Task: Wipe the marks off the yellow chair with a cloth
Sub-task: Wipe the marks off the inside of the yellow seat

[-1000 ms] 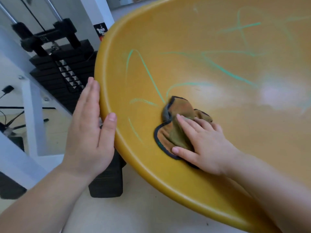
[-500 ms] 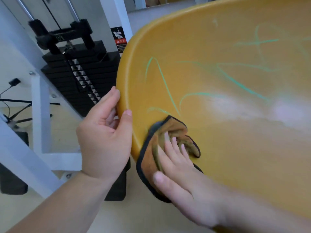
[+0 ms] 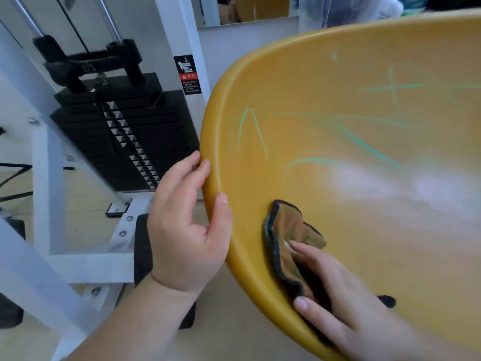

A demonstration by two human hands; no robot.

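Note:
The yellow chair [image 3: 364, 230] fills the right side of the view, its curved shell streaked with several green marks [image 3: 364, 144]. My left hand [image 3: 184, 225] grips the chair's left rim, thumb on the inside and fingers curled behind it. My right hand [image 3: 346, 303] presses a crumpled brown cloth [image 3: 291, 230] with a dark border flat against the lower left of the shell, close to the rim. The fingers lie straight over the cloth.
A white-framed weight machine [image 3: 52, 204] with a black weight stack [image 3: 125, 136] stands directly left of the chair. Light floor [image 3: 234, 321] shows below the rim. A mirror or opening with cluttered items lies at the top.
My left hand went from resting flat beside the rim to gripping it. My right hand slid the cloth down and left toward the rim; the lowest green strokes near the rim are gone.

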